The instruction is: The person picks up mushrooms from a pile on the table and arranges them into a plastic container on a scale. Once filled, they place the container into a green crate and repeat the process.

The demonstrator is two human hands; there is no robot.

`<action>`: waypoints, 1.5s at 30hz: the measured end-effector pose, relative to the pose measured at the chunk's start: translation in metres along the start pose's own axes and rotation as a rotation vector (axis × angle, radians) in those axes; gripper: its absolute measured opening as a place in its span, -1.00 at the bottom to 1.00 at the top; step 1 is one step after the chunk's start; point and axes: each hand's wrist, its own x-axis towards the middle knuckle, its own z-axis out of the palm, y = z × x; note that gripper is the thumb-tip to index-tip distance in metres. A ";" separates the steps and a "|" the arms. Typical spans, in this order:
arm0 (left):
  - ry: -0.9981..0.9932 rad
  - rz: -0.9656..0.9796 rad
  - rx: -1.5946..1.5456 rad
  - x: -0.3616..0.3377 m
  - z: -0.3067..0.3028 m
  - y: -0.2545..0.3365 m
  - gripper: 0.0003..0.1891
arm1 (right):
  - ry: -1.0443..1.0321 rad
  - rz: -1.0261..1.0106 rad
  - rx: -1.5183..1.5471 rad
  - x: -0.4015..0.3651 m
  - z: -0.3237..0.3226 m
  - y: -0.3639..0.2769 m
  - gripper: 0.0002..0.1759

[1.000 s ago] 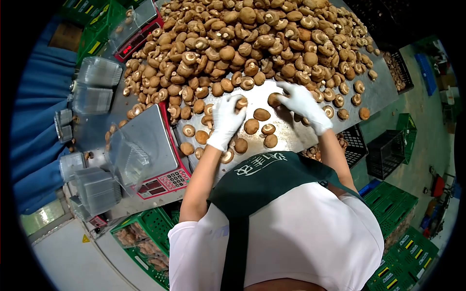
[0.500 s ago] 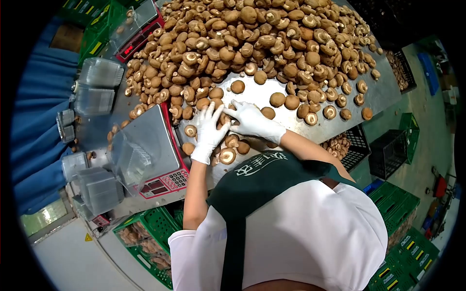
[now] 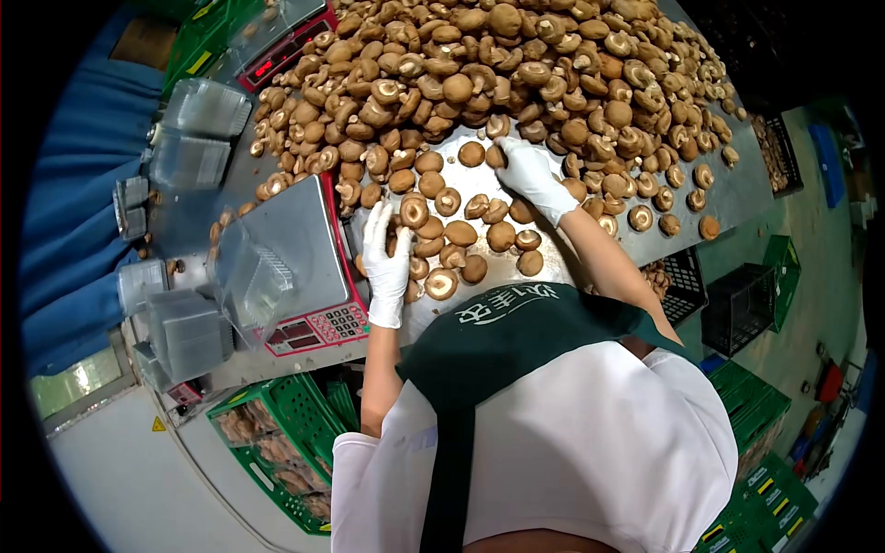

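Note:
My left hand (image 3: 385, 267), in a white glove, is beside the scale with its fingers and thumb curved around a brown shiitake mushroom (image 3: 393, 243). Farther right, my gloved right hand (image 3: 536, 177) reaches to the lower edge of the big pile, its fingertips and thumb at another shiitake mushroom (image 3: 496, 156). Between the hands, several loose shiitake mushrooms (image 3: 461, 233) lie on the metal table (image 3: 544, 247), some cap up and some showing pale undersides.
A large mushroom pile (image 3: 516, 74) covers the far side. At left stand a red-edged scale (image 3: 286, 244) with a clear plastic tray on it, and stacked clear trays (image 3: 189, 161). A green crate (image 3: 290, 452) of packed mushrooms sits below; black crates (image 3: 737, 309) stand right.
My hands have moved apart: the right went up and right to the pile's edge, the left slightly left and down. The loose mushrooms between them now show, spread out.

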 end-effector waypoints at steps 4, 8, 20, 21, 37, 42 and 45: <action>0.108 -0.065 0.056 -0.017 -0.019 -0.005 -0.54 | -0.297 0.192 0.466 -0.023 -0.009 -0.017 -0.42; 0.028 -0.061 0.174 -0.043 -0.024 0.002 -0.49 | -0.324 0.328 1.240 -0.032 -0.013 -0.014 -0.61; -0.174 0.002 0.516 -0.059 0.019 -0.010 -0.24 | -0.213 0.216 0.668 -0.018 -0.059 -0.039 -0.73; -0.189 0.048 0.494 -0.055 0.024 -0.012 -0.25 | -0.323 0.123 0.562 -0.018 -0.043 -0.037 -0.69; -0.054 -0.045 0.263 -0.057 -0.007 -0.005 -0.43 | -0.402 0.432 1.153 -0.058 -0.067 -0.016 -0.78; -0.123 -0.130 0.303 -0.078 -0.018 -0.001 -0.34 | -0.392 0.369 0.848 -0.127 -0.137 0.017 -0.78; -0.162 -0.200 0.280 -0.093 -0.023 -0.002 -0.20 | -0.526 0.412 0.458 -0.178 -0.177 0.066 -0.70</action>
